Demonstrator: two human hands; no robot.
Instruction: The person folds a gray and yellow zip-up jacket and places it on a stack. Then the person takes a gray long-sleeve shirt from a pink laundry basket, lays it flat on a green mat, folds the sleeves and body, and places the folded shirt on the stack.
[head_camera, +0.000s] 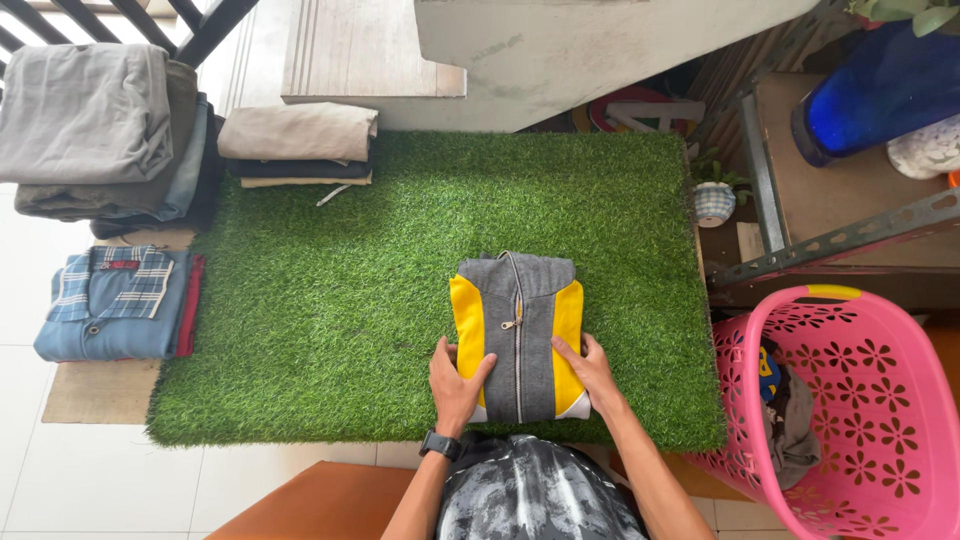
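Note:
A folded grey and yellow zip jacket (517, 320) lies on the green artificial turf mat (330, 300), near its front edge. My left hand (456, 383) rests flat on the jacket's lower left corner, fingers spread over the yellow panel. A black watch sits on that wrist. My right hand (593, 372) presses on the lower right corner, fingers pointing up along the yellow side. Neither hand grips the cloth; both lie on top of it.
Folded clothes sit at the left: a grey pile (95, 125), a beige stack (297, 140) and a blue checked shirt (115, 300). A pink laundry basket (850, 400) holding garments stands at the right. Behind are steps, a small potted plant (714, 195) and a metal shelf.

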